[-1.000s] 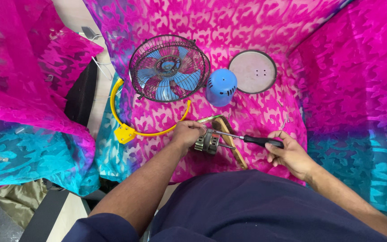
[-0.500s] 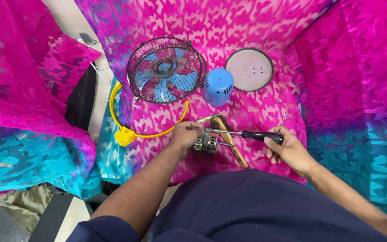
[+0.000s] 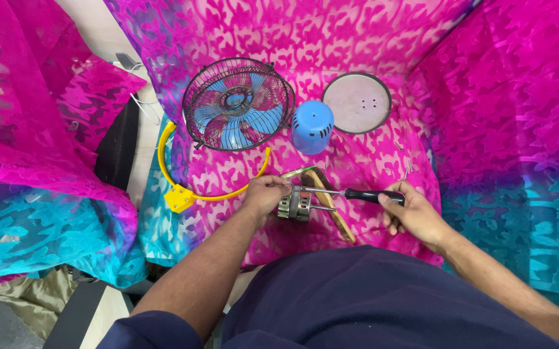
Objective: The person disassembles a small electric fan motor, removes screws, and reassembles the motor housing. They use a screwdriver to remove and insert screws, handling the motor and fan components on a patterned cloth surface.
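My left hand (image 3: 265, 193) grips a small metal fan motor (image 3: 295, 204) on the pink cloth. In my right hand (image 3: 410, 210) is a black-handled screwdriver (image 3: 357, 193), its shaft pointing left with the tip at the motor's top. A wooden-handled tool (image 3: 332, 205) lies under the motor, and a thin green-handled tool (image 3: 296, 172) lies just above it. Farther off are a black wire fan cage with blue blades (image 3: 238, 103), a blue plastic motor cover (image 3: 312, 126) and a round grey base plate (image 3: 357, 103).
A yellow curved fan bracket (image 3: 180, 192) lies left of my left hand. Small loose screws (image 3: 407, 168) sit on the cloth at right. Pink and turquoise patterned cloth (image 3: 505, 129) drapes the surface and both sides. A black object (image 3: 116, 152) stands at the left.
The view has shifted slightly. Both hands stay on the motor and screwdriver, with only small movement of the screwdriver against the motor.
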